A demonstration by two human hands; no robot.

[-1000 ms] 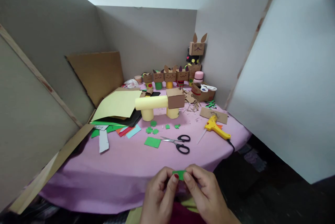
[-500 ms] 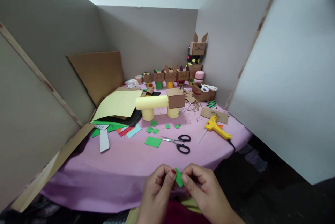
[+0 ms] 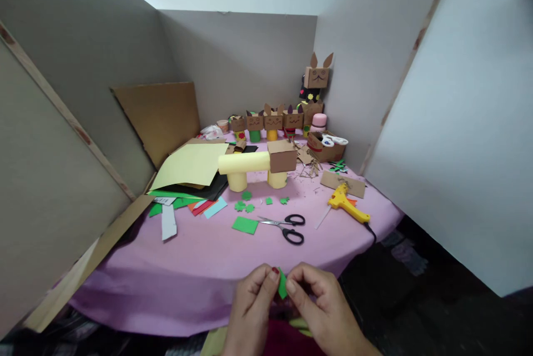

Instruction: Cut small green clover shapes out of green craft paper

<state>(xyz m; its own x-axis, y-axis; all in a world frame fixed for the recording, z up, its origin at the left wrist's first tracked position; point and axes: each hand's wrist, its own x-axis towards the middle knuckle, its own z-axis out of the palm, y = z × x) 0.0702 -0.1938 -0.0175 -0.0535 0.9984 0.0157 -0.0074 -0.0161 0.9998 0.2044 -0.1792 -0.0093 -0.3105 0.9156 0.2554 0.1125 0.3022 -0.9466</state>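
Note:
Between my two hands, just past the table's front edge, is a small piece of green paper [image 3: 282, 284]. My left hand [image 3: 255, 296] pinches its left side between thumb and finger, and my right hand [image 3: 318, 296] pinches its right side. On the cloth beyond lie black-handled scissors [image 3: 287, 227], blades pointing left toward a green paper rectangle [image 3: 245, 225]. Several small green cut-outs [image 3: 245, 206] lie behind it. Farther back stands a figure of yellow paper tubes [image 3: 244, 163] with a brown cardboard box head [image 3: 282, 156].
A yellow glue gun [image 3: 347, 204] rests at the right by a cardboard strip [image 3: 343, 184]. Stacked coloured sheets [image 3: 189, 164] lie at the left. Cat-faced cardboard figures [image 3: 272, 121] line the back, near a small box [image 3: 327, 148] holding white scissors [image 3: 334, 140]. Partition walls enclose the table.
The green paper between my fingers has turned and looks narrower. My hands have drawn slightly closer together. The whole view has shifted a little.

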